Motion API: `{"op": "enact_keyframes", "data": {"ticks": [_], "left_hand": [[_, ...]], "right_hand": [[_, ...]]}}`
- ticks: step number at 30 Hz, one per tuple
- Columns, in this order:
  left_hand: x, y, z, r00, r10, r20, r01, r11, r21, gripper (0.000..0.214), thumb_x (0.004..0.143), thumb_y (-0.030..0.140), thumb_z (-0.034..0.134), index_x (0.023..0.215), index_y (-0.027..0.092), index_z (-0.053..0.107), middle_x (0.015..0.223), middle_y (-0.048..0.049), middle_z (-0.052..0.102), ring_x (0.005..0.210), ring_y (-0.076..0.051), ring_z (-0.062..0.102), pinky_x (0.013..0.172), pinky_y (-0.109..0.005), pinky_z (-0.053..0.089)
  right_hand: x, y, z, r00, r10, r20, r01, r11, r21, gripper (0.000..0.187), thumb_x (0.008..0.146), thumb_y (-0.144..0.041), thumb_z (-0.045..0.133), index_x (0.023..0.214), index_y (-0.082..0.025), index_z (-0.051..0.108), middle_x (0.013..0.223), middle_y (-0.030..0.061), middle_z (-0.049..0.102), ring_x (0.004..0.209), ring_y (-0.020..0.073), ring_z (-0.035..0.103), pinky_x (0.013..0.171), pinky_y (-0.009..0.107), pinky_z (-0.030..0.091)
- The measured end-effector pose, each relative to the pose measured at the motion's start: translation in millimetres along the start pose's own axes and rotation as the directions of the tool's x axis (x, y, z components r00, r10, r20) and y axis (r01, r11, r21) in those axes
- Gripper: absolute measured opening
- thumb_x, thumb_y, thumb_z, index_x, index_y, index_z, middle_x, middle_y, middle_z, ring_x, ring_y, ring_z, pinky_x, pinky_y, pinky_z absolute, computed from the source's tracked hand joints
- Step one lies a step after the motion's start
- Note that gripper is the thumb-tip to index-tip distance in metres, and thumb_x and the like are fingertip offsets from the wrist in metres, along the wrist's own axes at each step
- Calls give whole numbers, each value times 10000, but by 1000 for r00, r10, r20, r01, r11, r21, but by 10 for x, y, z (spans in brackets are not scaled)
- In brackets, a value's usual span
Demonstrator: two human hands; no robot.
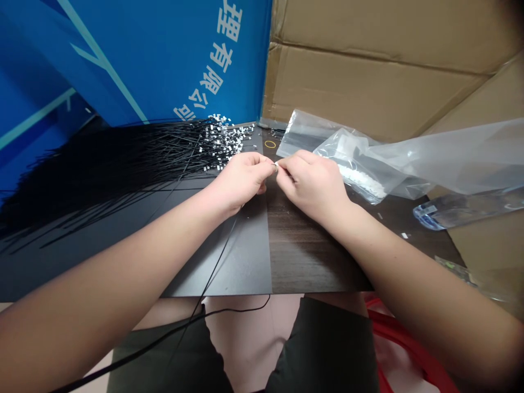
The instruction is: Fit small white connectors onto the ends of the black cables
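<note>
My left hand (248,177) is closed in a pinch on a thin black wire (223,251), which trails out below the palm and over the table's front edge. Fingertip to fingertip with it, my right hand (311,179) pinches a tiny white connector (276,165), mostly covered by the fingers. Whether the wire's end sits inside the connector is hidden. Left of my hands lies a thick bundle of black wires (123,158), its right-hand ends tipped with white connectors (223,143). Beyond my right hand is a clear plastic bag (368,183) containing small white pieces.
A yellow ring (270,144) lies behind my hands. Another clear plastic packet (470,210) extends past the table's right side. Small white scraps (405,236) dot the dark wood tabletop (315,256). A blue printed panel (164,60) and a cardboard wall (368,76) stand behind.
</note>
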State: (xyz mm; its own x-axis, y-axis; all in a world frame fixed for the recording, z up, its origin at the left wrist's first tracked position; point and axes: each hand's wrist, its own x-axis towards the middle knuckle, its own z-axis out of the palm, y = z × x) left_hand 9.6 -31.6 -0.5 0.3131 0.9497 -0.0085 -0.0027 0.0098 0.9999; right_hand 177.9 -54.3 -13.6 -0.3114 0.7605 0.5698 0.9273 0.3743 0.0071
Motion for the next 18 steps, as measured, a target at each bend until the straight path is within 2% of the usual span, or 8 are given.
{"op": "enact_keyframes", "data": {"ticks": [9,18], "left_hand": [[-19,25,35,997,-72,30,74,993,-94,252,837,84,628,619,169,532,612,12,485,553,-68,403,533,-227,319],[26,-11,-64,997,67,34,-72,977,200,134,867,212,689,756,176,624,644,34,537,550,-88,470,554,-262,385]], "right_hand": [[-2,12,-22,1000,3,22,-4,1000,25,315,1030,-221,479,874,-173,748,869,107,737,769,216,625,661,342,358],[39,21,-60,991,114,73,-120,990,79,278,991,-216,526,858,-185,769,866,92,754,797,220,629,675,335,358]]}}
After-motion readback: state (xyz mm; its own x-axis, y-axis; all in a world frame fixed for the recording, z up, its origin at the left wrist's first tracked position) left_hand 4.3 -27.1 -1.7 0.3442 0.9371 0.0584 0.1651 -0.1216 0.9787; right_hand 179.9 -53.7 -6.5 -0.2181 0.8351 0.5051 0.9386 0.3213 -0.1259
